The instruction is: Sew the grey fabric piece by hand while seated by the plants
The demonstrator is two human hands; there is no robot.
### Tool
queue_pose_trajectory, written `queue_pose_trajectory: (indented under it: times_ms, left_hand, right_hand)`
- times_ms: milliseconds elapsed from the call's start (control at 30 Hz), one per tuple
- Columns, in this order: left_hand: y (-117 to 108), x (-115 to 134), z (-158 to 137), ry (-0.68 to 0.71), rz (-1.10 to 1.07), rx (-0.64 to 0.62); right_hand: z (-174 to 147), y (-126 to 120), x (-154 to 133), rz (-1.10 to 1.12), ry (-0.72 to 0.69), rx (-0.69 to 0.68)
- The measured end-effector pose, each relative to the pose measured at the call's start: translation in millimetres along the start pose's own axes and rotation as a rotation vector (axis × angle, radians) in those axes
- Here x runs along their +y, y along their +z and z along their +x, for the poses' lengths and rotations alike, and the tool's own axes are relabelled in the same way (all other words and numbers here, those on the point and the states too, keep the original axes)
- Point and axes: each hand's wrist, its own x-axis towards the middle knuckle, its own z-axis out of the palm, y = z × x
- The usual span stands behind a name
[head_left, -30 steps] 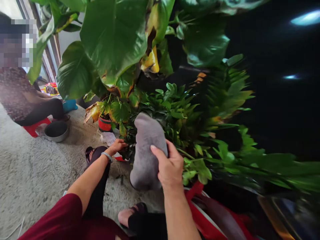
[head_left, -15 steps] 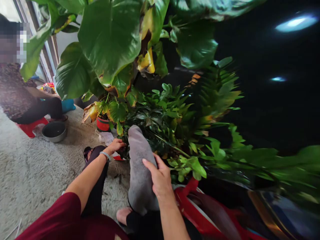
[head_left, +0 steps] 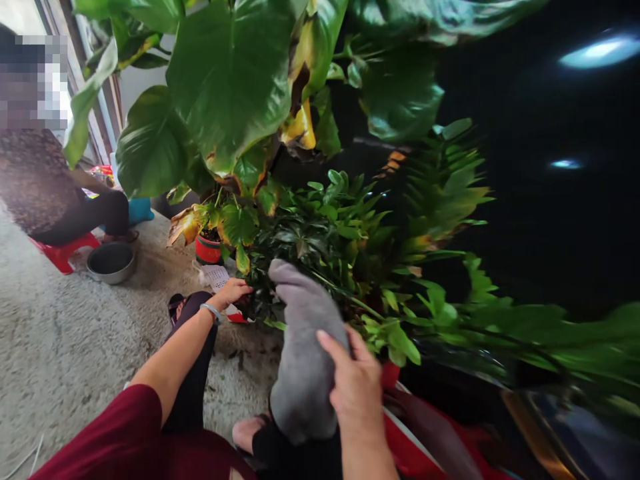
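My right hand (head_left: 357,373) grips the side of a grey, soft, sock-shaped cloth piece (head_left: 306,353), thumb on its face and fingers behind. The piece stands over my dark-trousered leg, its narrow rounded end tipped up towards the plants. Farther left, my left hand (head_left: 235,291), with a pale bangle at the wrist, reaches to the edge of the dark leaves (head_left: 260,283). Its fingers are drawn together and the tips are hidden there. A printed white paper (head_left: 216,277) lies just beyond that hand, and a red and white object (head_left: 239,317) sits below it.
Large-leaved plants (head_left: 230,80) hang over the far side, one in a red pot (head_left: 207,250). At left a person (head_left: 45,180) sits on a red stool (head_left: 65,253) beside a grey basin (head_left: 113,262). A red object (head_left: 415,433) stands by my right forearm.
My right hand has moved right with the grey sock-shaped piece, whose upper end now bends to the left. My left hand stays at the leaves. The view has shifted slightly.
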Motion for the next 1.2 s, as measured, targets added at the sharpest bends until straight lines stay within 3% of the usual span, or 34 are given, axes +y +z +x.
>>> queue_pose_trajectory:
  times_ms: [100,167,267,333,400,500,633,700,833,900,967,1133,1200]
  left_hand:
    - [1,1,-3,-0.012,0.004,0.008]
    - [2,1,-6,-0.015,-0.001,0.018]
    - [3,1,-9,-0.006,-0.010,0.017]
    - [2,1,-8,-0.007,-0.003,0.013]
    - [-1,1,-6,-0.007,0.003,0.014]
    - [-3,0,-2,-0.016,0.013,0.018]
    - [0,-1,-3,-0.003,0.022,0.013]
    - [2,-1,-5,0.001,0.020,0.016]
    - [4,-1,-8,0.001,0.014,0.023]
    - [3,0,-8,0.000,0.025,0.026]
    - [1,1,-8,-0.005,0.038,0.027]
    - [-1,1,-7,0.001,0.042,0.016]
    - [-1,-1,-7,0.010,0.039,0.017]
  right_hand:
    - [23,6,-20,0.167,-0.084,0.183]
    - [30,15,-12,0.201,-0.045,0.156]
    - [20,18,28,0.147,0.206,0.025]
    - [6,11,53,0.130,0.384,0.025]
    - [-5,0,62,0.138,0.445,0.083]
    - [-6,-10,40,0.158,0.257,0.202]
    - [14,-3,2,0.223,-0.059,0.310]
    - [18,4,4,0.230,-0.018,0.285]
    - [2,9,41,0.136,0.352,0.027]
    - [-11,7,53,0.083,0.400,-0.060]
    - [-18,5,51,0.061,0.325,-0.058]
    - [7,13,16,0.049,-0.069,0.024]
    - [17,20,15,0.030,-0.120,0.036]
